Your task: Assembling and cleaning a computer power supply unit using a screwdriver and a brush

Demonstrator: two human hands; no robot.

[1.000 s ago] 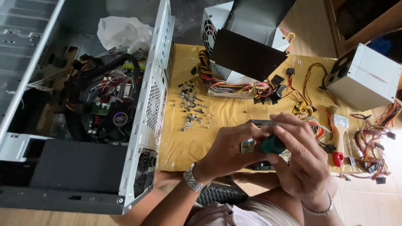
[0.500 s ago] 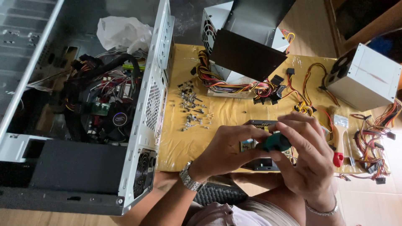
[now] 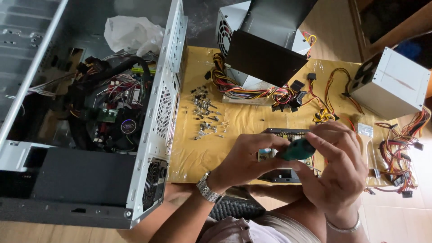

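Little changed since before: right hand [image 3: 335,168] still pinching green screwdriver handle [image 3: 299,149], left hand [image 3: 245,159] fingers curled, touching circuit board [image 3: 281,155] near mat's front edge.

An open computer case [image 3: 90,117] lies beside a yellow mat [image 3: 198,153] strewn with loose screws [image 3: 204,117]. Two grey power supplies [image 3: 391,83], trailing coloured cables [image 3: 252,90], stand behind.

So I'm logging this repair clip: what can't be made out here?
Head view:
- Teal tool handle: its tip is hidden by the right hand.
- Open power supply: mostly covered by both hands; left hand.
- Loose screws: too small to tell types.
- Computer case: cut off at left edge.
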